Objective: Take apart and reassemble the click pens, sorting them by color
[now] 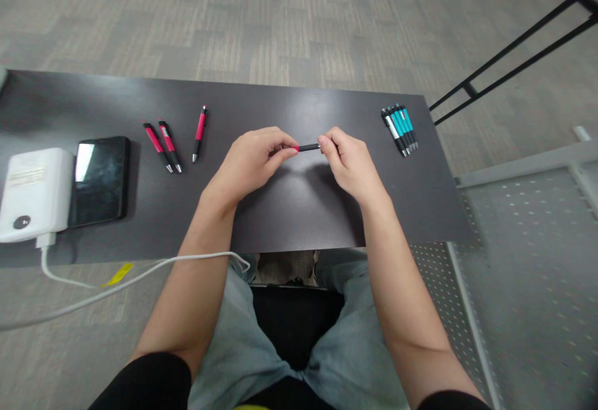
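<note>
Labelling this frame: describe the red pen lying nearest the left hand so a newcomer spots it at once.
On the dark table, look between the black device and the left hand. The loose red-and-black pen lies closest to that hand. Unlike the paired pens farther left, it lies apart, its tip slanting toward the lower left, not lower right.
</note>
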Demonstrator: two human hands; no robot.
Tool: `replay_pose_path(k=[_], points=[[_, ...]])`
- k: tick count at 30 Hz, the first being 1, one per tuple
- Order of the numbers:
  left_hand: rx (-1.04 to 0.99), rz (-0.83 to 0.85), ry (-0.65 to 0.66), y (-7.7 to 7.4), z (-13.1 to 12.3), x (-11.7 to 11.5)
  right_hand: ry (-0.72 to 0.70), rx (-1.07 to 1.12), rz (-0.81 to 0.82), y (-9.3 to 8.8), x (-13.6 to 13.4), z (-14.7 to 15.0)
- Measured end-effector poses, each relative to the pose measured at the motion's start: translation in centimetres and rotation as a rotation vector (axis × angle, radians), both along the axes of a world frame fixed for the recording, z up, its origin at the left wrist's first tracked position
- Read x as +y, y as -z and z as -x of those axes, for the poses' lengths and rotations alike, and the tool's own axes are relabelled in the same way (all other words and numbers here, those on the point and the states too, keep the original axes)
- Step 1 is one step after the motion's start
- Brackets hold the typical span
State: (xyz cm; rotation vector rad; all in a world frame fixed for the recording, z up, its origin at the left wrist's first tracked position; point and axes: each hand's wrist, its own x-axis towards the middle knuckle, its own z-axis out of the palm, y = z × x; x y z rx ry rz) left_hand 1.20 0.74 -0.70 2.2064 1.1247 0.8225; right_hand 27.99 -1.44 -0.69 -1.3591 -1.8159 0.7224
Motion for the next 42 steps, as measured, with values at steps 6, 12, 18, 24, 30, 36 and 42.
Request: replay_pose_path(k=[6, 12, 18, 24, 30, 36, 42], points=[[0.044, -0.084, -0.084, -0.2, -0.5, -0.1, 0.023, -0.014, 0.023, 0.9, 0.3, 0.1], [0.061, -0.029, -0.026, 0.7, -0.2, 0.1, 0.039, -0.019, -0.01, 0.5, 0.2, -0.1], [0.09, -0.064, -0.043, 0.5, -0.2, 0.1, 0.023, -0.011, 0.001, 0.4, 0.3, 0.4], [0.095, -0.13, -0.093, 0.1, -0.7, -0.3, 0.035, -0.006, 0.016, 0.5, 0.3, 0.8], [0.106, -0.145, -0.124, 0.0, -1.0, -0.6, 0.048, -0.023, 0.002, 0.9, 0.3, 0.7], [-0.008, -0.055, -0.105, 0.4, -1.4, -0.5, 0.051, 0.052, 0.014, 0.2, -0.3, 1.0], [-0.203, 0.057, -0.05, 0.4, -1.8, -0.5, -0.017, 0.142, -0.079, -0.5, -0.9, 1.6]])
